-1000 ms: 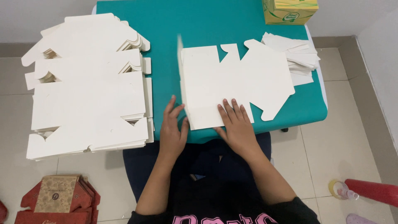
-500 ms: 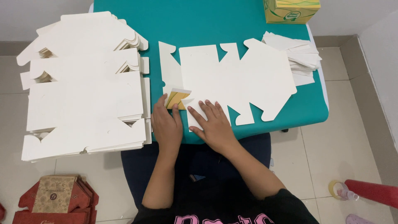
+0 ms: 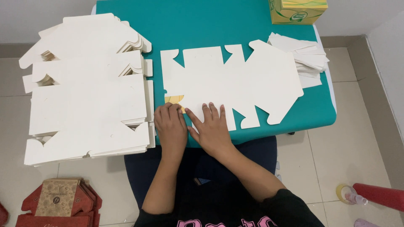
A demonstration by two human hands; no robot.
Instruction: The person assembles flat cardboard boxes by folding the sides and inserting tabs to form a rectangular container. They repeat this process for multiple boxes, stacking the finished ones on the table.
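A thick stack of white die-cut cardboard blanks [image 3: 88,92] lies at the far left. Just right of it, your left hand [image 3: 170,128] rests flat, fingers loose, gripping nothing, beside a small folded yellow-faced flap [image 3: 174,99]. Your right hand [image 3: 211,128] presses open-palmed on the near edge of the flat white notched cardboard blank [image 3: 231,82] spread on the smooth teal table [image 3: 202,25].

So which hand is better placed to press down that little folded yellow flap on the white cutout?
Probably the left hand: its fingertips already touch the folded yellow flap at the white cutout's near-left corner. The right hand lies flat farther right.
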